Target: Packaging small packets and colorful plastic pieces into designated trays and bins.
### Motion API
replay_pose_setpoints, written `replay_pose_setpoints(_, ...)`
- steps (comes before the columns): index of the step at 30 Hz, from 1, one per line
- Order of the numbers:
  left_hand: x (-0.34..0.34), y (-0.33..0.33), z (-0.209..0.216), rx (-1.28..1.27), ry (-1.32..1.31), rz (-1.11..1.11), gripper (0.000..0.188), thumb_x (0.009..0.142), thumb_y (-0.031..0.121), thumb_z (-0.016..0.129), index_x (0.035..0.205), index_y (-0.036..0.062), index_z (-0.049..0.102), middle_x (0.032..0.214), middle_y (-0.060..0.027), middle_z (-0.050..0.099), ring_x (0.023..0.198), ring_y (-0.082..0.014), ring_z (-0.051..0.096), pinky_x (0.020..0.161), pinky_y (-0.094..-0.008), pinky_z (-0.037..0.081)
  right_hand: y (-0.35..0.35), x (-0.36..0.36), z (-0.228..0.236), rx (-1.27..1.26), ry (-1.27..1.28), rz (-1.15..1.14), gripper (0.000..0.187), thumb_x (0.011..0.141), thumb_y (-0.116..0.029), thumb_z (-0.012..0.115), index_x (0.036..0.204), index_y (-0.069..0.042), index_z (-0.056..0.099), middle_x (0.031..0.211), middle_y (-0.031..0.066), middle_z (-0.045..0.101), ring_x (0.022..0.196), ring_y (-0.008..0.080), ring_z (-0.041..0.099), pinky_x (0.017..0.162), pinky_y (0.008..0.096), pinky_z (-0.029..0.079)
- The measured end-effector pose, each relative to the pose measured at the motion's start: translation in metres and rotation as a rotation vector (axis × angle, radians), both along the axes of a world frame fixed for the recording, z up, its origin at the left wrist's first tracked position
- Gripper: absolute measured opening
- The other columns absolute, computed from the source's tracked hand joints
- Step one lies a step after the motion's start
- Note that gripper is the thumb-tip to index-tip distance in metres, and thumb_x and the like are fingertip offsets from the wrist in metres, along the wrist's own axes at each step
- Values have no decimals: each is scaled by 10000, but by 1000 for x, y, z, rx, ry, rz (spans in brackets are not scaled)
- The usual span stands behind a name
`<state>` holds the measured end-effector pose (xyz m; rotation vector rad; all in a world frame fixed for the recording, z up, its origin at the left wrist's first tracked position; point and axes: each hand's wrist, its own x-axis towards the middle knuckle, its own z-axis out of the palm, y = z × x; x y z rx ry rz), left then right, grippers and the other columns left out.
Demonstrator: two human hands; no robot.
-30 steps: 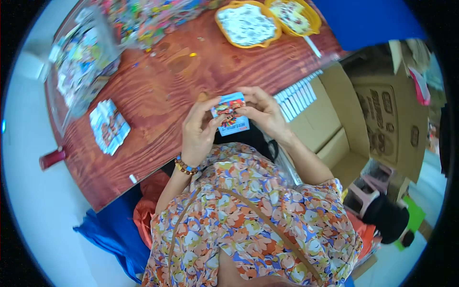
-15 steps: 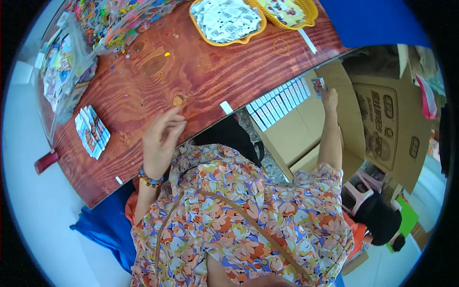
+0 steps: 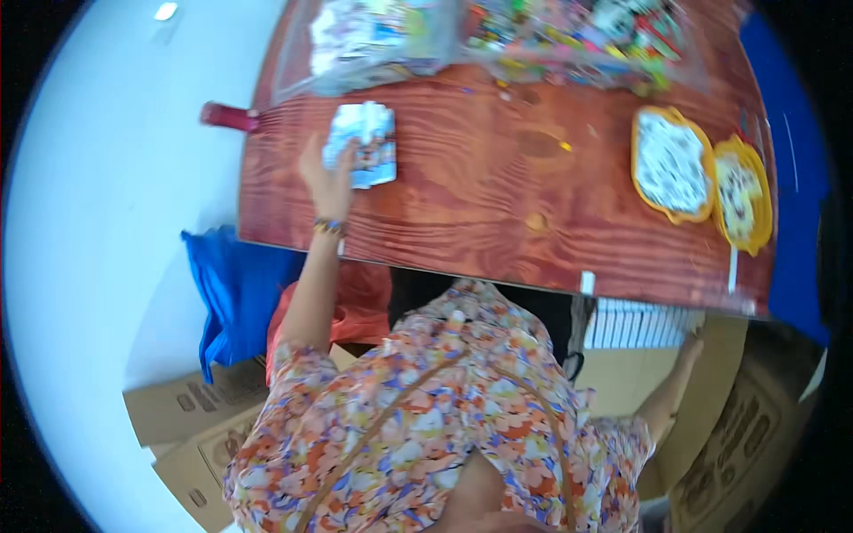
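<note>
My left hand [image 3: 330,182] is over the near left edge of a loose stack of small printed cards or packets [image 3: 378,147] on the table, its fingers apart and slightly blurred. Whether it grips any of the stack does not show. Down to the right, below the table edge, my right hand [image 3: 690,345] reaches into a cardboard box [image 3: 622,373]. It is at the right end of a tight row of thin white-edged packs [image 3: 635,325]. Its fingers are small and smeared, so what they hold, if anything, cannot be made out.
Clear bags of printed packets [image 3: 373,44] and colourful small items [image 3: 577,53] lie along the table's far side. Two yellow baskets [image 3: 673,213], [image 3: 751,240] hold packets at the right. A dark red cylinder [image 3: 229,117] juts out at the left edge. More cartons [image 3: 191,404] stand lower left.
The view has swung left. My left hand has moved from the table's near edge to the stack. My right hand, earlier holding a small printed pack above the box, is now down beside the row.
</note>
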<state>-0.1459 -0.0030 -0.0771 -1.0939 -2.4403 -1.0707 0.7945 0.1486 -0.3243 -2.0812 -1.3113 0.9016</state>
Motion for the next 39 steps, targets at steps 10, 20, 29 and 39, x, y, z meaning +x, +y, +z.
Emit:
replay_pose_setpoints(10, -23, -12, 9, -334, -86, 8, 1038, 691, 483, 863, 1447, -36, 378, 1346, -264, 496, 1222, -407, 509, 997, -475, 449, 19, -272, 248, 794, -42, -91, 380, 1035, -91, 451, 1395, 21, 498, 1342, 184, 600, 1206, 295, 602, 1041, 395, 471)
replay_pose_setpoints(20, 0, -50, 21, -287, -212, -68, 1178, 669, 473, 888, 1535, 1, 245, 1405, -236, 432, 1325, -408, 377, 1105, -509, 296, -7, -558, 346, 838, 501, 774, 295, 997, 23, 507, 1277, -5, 596, 1235, 138, 646, 1035, 247, 674, 904, 361, 562)
replay_pose_setpoints(29, 66, -59, 77, -154, 119, -315, 1251, 601, 450, 898, 1541, -4, 207, 1455, -201, 403, 1309, -379, 395, 1069, -509, 312, -54, -745, 373, 215, 724, 1298, 280, 948, -67, 623, 1219, 6, 627, 1140, 106, 676, 1019, 144, 648, 868, 288, 523)
replay_pose_setpoints(39, 102, -48, 70, -115, -71, -439, 1065, 657, 333, 891, 1491, -13, 326, 1320, -196, 511, 1161, -360, 536, 944, -463, 457, -31, -725, 351, -2, 589, 1313, 256, 960, -56, 599, 1208, 1, 634, 978, 3, 691, 879, 70, 636, 763, 258, 527)
